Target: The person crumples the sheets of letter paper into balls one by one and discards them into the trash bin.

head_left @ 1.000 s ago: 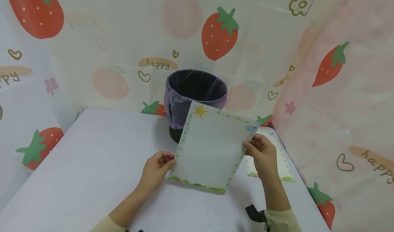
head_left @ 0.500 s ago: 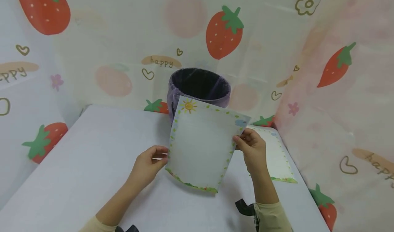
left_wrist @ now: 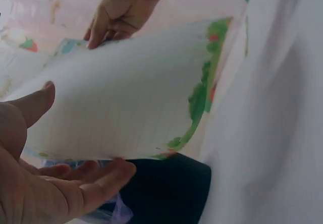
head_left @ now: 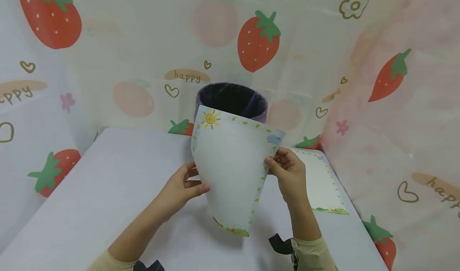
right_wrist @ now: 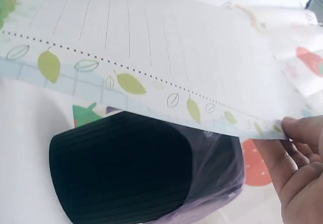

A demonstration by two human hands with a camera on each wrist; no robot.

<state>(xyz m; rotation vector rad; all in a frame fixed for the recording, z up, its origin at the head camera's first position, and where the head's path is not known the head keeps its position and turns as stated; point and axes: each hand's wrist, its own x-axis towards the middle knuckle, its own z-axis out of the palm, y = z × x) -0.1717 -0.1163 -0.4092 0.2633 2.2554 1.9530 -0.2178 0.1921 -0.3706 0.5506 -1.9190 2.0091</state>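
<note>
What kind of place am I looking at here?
Probably a makeshift indoor booth: strawberry-print sheeting lines the back and both sides of a white tabletop, where a bag-lined wastebasket stands behind leaf-bordered writing paper.

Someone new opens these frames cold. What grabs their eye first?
Probably the bright white sheet in the middle of the head view, bowed, with a yellow sun in its upper-left corner; the right hand pinches one edge and the left hand is at the other. Next, the dark bin with a purple liner behind it, and the red strawberry on the backdrop above.
</note>
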